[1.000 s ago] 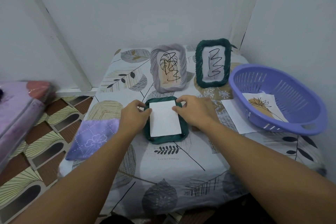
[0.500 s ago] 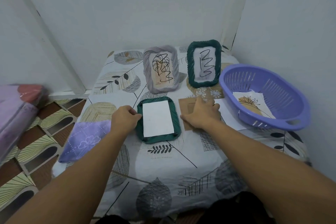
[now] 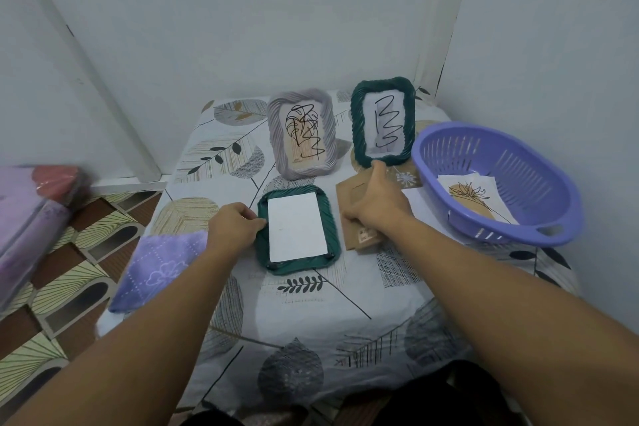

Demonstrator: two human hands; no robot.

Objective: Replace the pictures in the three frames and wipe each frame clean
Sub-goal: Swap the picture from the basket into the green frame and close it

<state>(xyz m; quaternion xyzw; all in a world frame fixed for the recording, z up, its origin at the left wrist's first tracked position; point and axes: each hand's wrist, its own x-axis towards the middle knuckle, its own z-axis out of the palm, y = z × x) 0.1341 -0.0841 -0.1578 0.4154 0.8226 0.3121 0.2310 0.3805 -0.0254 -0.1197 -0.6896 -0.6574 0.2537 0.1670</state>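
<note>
A dark green frame (image 3: 300,263) lies face down on the table with a white paper (image 3: 296,226) in its back opening. My left hand (image 3: 235,226) holds its left edge. Just right of it lies a brown cardboard backing (image 3: 349,199), and my right hand (image 3: 378,206) grips it. A grey frame (image 3: 302,138) and a second dark green frame (image 3: 383,121) stand upright behind, each holding a scribbled picture.
A purple basket (image 3: 501,180) with a printed picture (image 3: 479,197) inside sits at the right by the wall. A purple cloth (image 3: 159,270) hangs over the table's left edge. White sheets (image 3: 420,204) lie under the basket's near side. The leaf-patterned tablecloth (image 3: 311,322) covers the small table.
My right hand left the lying frame and moved right onto the brown backing, taking hold of it. My left hand stayed at the frame's left edge.
</note>
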